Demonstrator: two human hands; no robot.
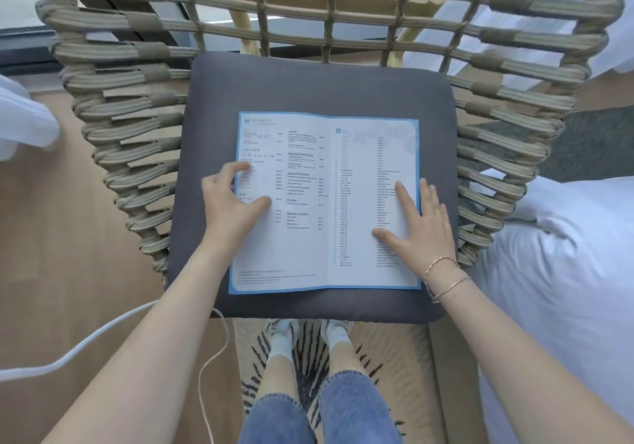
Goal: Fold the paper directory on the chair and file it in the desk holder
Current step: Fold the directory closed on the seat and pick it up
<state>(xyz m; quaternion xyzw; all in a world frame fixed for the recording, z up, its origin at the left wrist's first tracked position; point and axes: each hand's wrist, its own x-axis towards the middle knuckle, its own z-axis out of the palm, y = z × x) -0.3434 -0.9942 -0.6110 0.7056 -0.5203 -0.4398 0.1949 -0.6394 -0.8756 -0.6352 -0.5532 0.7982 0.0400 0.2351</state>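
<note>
My left fingers [240,169] are curled loosely, tips pressing on the left margin of the paper directory [324,203], thumb lying flat on the page; nothing is pinched between them. My right fingers [404,196] are spread and laid flat on the right-hand panel, close to its right edge, palm down. So both hands are open and pressing, not gripping: the left hand [230,203] half on the sheet and half over the cushion, the right hand [423,227] fully on the page, thin bangles [442,277] at the wrist.

The directory lies unfolded, print side up, on the dark grey seat cushion [319,83] of the woven chair [137,124]. A crease runs from far to near just right of centre, and the sheet seems slightly raised along it. The blue border shows all round, so no panel is turned over yet.

As I judge it, the task is barely begun: the paper is only steadied. The folding is left to do, and then the filing. I see no desk holder anywhere in view, only wooden floor [68,237], white bedding [566,272] to the right and a white cable [103,334] near left.
</note>
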